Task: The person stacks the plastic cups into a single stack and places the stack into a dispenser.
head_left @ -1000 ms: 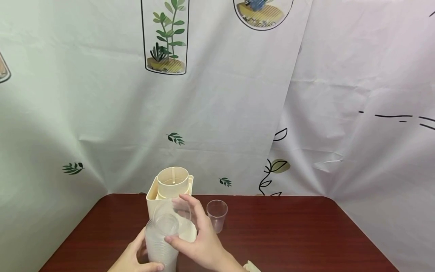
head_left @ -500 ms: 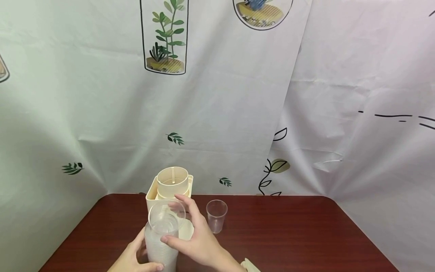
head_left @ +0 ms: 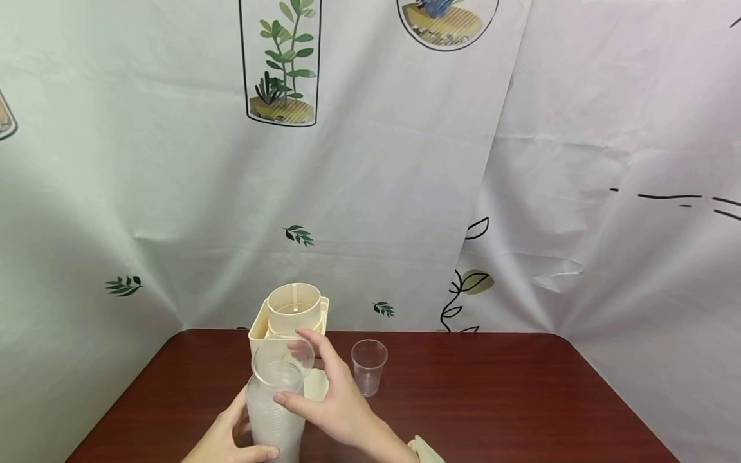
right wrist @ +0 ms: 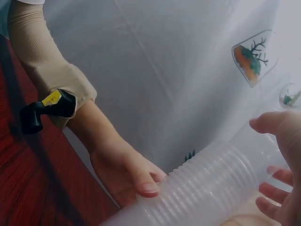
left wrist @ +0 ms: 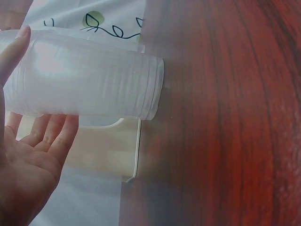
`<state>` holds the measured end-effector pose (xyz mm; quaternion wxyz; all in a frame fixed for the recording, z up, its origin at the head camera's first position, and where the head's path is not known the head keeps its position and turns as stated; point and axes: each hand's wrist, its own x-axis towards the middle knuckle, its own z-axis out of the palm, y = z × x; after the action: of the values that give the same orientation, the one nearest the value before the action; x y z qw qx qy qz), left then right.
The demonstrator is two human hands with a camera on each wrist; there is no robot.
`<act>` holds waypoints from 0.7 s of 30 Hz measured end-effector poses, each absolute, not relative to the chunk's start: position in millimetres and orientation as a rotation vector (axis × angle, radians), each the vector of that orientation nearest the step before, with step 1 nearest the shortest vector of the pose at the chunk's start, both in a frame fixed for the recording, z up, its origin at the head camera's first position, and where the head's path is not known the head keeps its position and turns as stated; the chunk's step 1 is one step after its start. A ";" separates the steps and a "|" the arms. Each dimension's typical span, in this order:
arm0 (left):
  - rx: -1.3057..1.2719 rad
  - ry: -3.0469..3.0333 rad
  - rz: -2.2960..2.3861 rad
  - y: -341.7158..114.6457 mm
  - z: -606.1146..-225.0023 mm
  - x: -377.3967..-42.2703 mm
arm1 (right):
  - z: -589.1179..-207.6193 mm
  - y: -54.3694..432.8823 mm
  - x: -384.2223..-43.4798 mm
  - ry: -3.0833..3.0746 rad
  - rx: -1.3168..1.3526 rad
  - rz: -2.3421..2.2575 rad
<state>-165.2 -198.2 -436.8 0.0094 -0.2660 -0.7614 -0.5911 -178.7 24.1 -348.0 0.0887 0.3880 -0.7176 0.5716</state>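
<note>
My left hand [head_left: 231, 440] grips a tall stack of clear plastic cups [head_left: 272, 418] from the side, thumb in front and fingers behind. In the left wrist view the stack [left wrist: 89, 77] lies across the palm, its ribbed rims close together. At the upper end of the stack, a clear plastic cup [head_left: 282, 352] stands out with its wide mouth up. My right hand [head_left: 341, 408] holds this cup between thumb and spread, bent fingers. The right wrist view shows the left hand [right wrist: 124, 172] round the lower part of the stack.
Behind the stack stands a cream container [head_left: 257, 331] with a round, open cylinder [head_left: 294, 308] in it. A single clear cup [head_left: 368, 370] stands upright to its right on the dark red table [head_left: 492, 392]. A printed white cloth [head_left: 382, 193] hangs behind the table.
The right hand and the upper cup have shifted slightly left, bringing the cup more in line over the stack. The left hand keeps its hold almost without moving.
</note>
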 end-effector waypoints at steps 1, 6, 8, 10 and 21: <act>-0.825 -2.380 -1.840 -198.2 -436.7 -165.2 | -348.2 23.9 -178.8 -2.149 1.149 1.702; -0.828 -2.383 -1.852 -198.5 -436.1 -165.3 | -350.8 22.0 -179.2 -2.197 1.138 1.693; -0.836 -2.383 -1.862 -199.0 -435.8 -165.5 | -352.3 20.8 -179.2 -2.199 1.144 1.663; -0.831 -2.389 -1.877 -199.6 -435.5 -165.3 | -353.7 19.4 -178.9 -2.201 1.154 1.628; -0.824 -2.404 -1.819 -201.0 -435.8 -164.6 | -357.6 17.9 -177.9 -2.255 1.211 1.429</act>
<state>-164.6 -201.0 -435.8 0.0083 -0.2637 -0.7692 -0.5820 -177.9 17.9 -357.6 0.1051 0.4108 -0.7650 0.4848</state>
